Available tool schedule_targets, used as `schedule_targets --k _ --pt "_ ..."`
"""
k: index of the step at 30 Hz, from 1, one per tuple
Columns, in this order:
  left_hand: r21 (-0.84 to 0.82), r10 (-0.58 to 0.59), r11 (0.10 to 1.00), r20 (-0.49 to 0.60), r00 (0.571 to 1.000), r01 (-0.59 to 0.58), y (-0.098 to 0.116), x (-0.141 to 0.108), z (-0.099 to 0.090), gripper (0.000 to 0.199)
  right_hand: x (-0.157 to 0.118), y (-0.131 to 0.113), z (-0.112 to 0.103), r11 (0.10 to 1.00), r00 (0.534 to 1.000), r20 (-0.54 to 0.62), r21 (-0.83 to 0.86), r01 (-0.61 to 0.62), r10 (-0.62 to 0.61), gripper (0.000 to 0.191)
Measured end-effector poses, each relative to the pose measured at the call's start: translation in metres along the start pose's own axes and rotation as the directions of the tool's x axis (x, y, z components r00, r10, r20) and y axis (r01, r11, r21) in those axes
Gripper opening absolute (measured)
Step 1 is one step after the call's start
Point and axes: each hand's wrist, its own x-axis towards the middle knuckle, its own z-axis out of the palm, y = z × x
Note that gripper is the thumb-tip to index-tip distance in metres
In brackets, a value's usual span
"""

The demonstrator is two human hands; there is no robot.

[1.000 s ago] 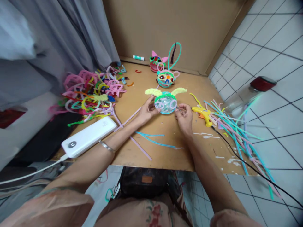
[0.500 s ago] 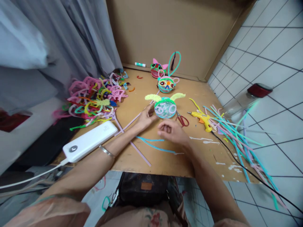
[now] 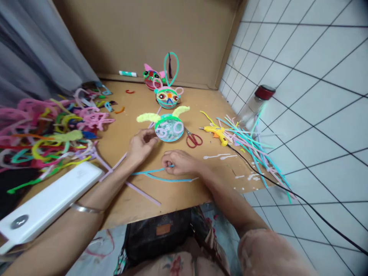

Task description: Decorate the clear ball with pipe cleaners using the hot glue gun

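A round animal-face ornament (image 3: 169, 132) stands mid-table, with a clear front, a green-blue rim, two pale yellow ears and lilac rings. At its left edge my left hand (image 3: 142, 145) has curled fingers and seems to grip it; the fingertips are partly hidden. Closer to me, my right hand (image 3: 178, 161) is closed, pinching a blue pipe cleaner (image 3: 148, 171) near its end. Another blue pipe cleaner (image 3: 169, 179) lies just below that hand. Lilac pipe cleaners (image 3: 143, 193) cross the table under my left forearm.
Behind are two finished animal-face ornaments (image 3: 168, 97) and a glue stick (image 3: 128, 73). Red-handled scissors (image 3: 194, 140), a yellow glue gun (image 3: 216, 133) with black cord, loose pipe cleaners (image 3: 258, 153) and a red-lidded bottle (image 3: 260, 100) lie right. Left are shaped pipe-cleaner pieces (image 3: 63, 130) and a white power bank (image 3: 54, 199).
The view has swung right, so things sit farther left. My right hand has come down onto the blue pipe cleaner and closed on it. My left hand stays beside the ornament.
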Motion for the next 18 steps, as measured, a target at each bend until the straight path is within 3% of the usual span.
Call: schedule_targets --k 3,9,14,18 --pt "0.242 -0.057 0.968 -0.055 0.997 0.068 0.013 -0.009 -0.012 0.028 -0.004 0.006 -0.009 0.987 0.992 -0.124 0.159 0.01 0.01 0.013" --pt "0.253 -0.036 0.967 0.003 0.999 0.034 0.018 -0.016 -0.016 0.037 -0.011 0.016 -0.023 0.903 0.914 -0.358 0.43 -0.018 0.189 0.002" --pt "0.129 0.052 0.989 0.105 0.993 -0.065 0.008 -0.012 -0.011 0.044 -0.006 0.025 -0.016 0.856 0.716 -0.56 0.507 -0.102 0.417 0.008" --pt "0.085 0.106 0.989 0.153 0.982 -0.12 0.006 -0.013 -0.009 0.046 -0.001 0.027 -0.012 0.834 0.654 -0.605 0.546 -0.074 0.454 0.012"
